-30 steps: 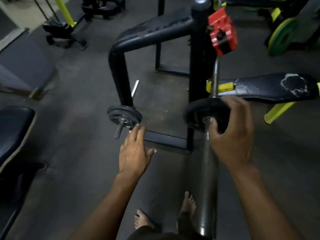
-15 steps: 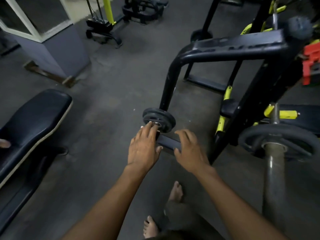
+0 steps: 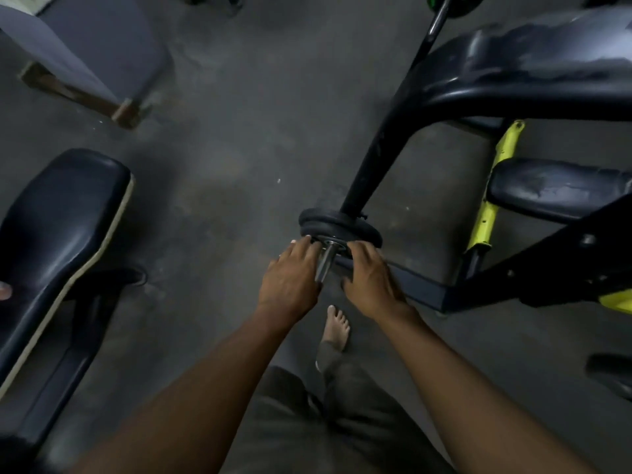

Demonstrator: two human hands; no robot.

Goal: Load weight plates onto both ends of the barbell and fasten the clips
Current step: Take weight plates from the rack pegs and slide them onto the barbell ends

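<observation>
Left hand (image 3: 290,278) and right hand (image 3: 367,278) sit on either side of the storage peg (image 3: 325,261), fingers reaching forward onto the face of the small weight plate (image 3: 337,224) stacked there. Fingers of both look loosely curved against the plate rim; whether either has a real grip yet cannot be told, as the fingertips are partly hidden and the frame is dim. Judged step: drawing a plate off the peg to carry to the barbell. To do it well, both hands should take opposite edges of the plate, pull straight along the peg's axis so the bore does not bind, and keep the bare foot (image 3: 337,328), directly below the peg, out from under it. Plate rack frame (image 3: 371,159) rises behind the peg. Barbell: not identifiable with certainty; a bar (image 3: 432,27) with a plate shows far above the peg, at the top edge. Padded bench (image 3: 58,213) lies well left of the peg. No containers and no clips in view.
</observation>
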